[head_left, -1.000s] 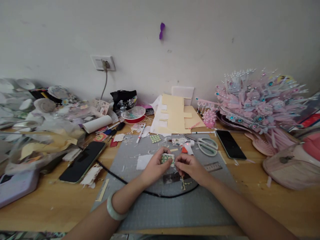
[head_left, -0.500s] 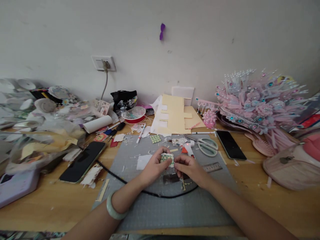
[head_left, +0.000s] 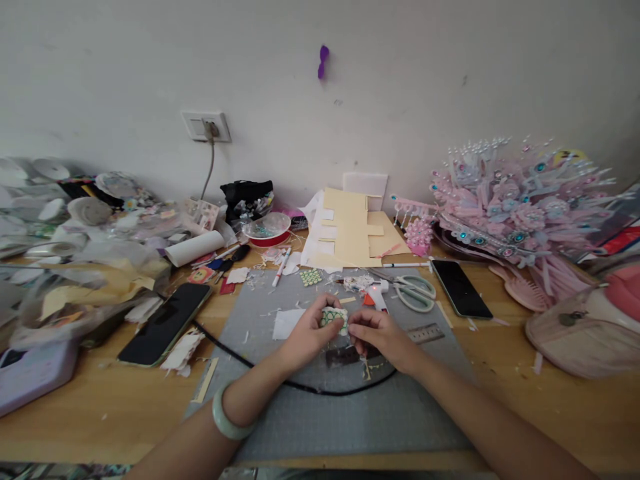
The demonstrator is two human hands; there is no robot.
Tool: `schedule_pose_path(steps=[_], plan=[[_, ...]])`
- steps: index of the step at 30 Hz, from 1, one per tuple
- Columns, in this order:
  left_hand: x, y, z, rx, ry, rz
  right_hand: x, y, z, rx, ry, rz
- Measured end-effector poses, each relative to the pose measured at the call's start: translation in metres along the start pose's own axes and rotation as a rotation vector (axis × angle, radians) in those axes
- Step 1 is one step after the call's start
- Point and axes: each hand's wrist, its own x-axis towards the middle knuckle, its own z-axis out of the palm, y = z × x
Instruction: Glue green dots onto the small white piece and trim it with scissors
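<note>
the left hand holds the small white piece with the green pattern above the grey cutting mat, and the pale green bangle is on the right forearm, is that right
Not quite: the head view shows the pale green bangle on the left forearm. The left hand does hold the small white piece with the green pattern above the grey cutting mat.

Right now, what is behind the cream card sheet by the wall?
White paper shows left, a white panel above, another cream piece right; what the card sheet covers cannot be seen.
</note>
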Motion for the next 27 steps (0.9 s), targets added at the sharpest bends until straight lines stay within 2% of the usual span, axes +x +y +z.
schedule_pose_path(steps=[5,12,27], plan=[[-0.0016,0.0019,0.0006,0.217,0.017,0.121,0.0002,0.0000,-0.0009,-0.029,-0.011,0.029],[-0.0034,0.0014,0.0019,0.376,-0.053,0.204,0.0010,-0.0005,-0.0008,-0.070,-0.021,0.081],[-0.0029,-0.0005,0.0017,0.276,-0.122,0.117,0.0035,0.0055,0.0018,-0.065,0.027,0.182]])
